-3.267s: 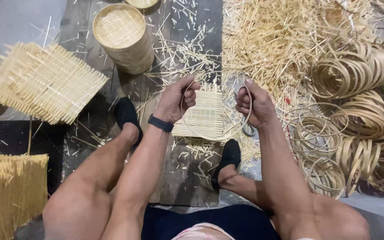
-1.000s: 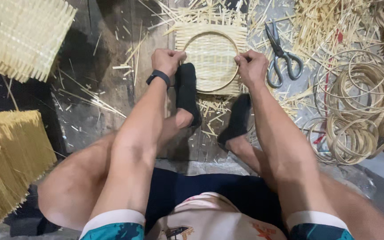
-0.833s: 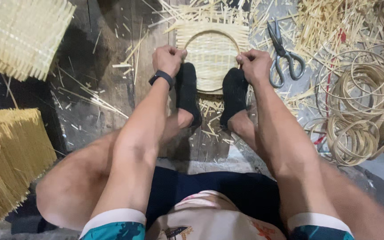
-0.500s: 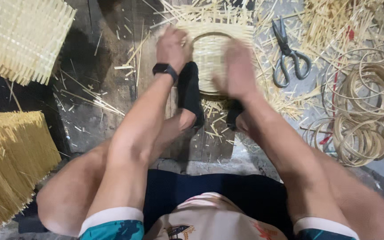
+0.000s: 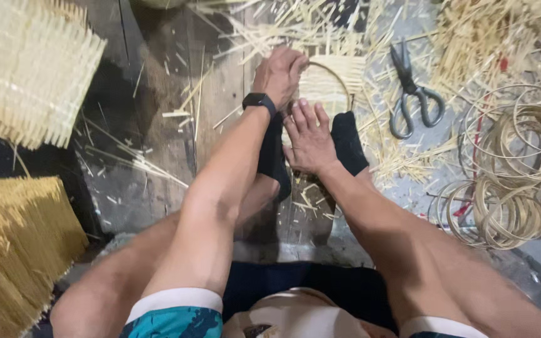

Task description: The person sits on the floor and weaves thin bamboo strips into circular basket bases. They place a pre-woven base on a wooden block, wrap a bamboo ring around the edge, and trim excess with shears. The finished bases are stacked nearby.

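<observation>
Our left hand (image 5: 280,74) grips the near rim of the round woven bamboo mat (image 5: 327,84) on the floor ahead; our right hand (image 5: 308,134) lies flat, fingers spread, partly covering it. Black-socked feet (image 5: 349,141) flank the mat, with scissors (image 5: 411,94) and coiled bamboo hoops (image 5: 521,169) to the right.

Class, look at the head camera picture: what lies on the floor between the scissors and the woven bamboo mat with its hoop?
In the head view, only loose bamboo splinters lie between the scissors and the woven mat.
</observation>
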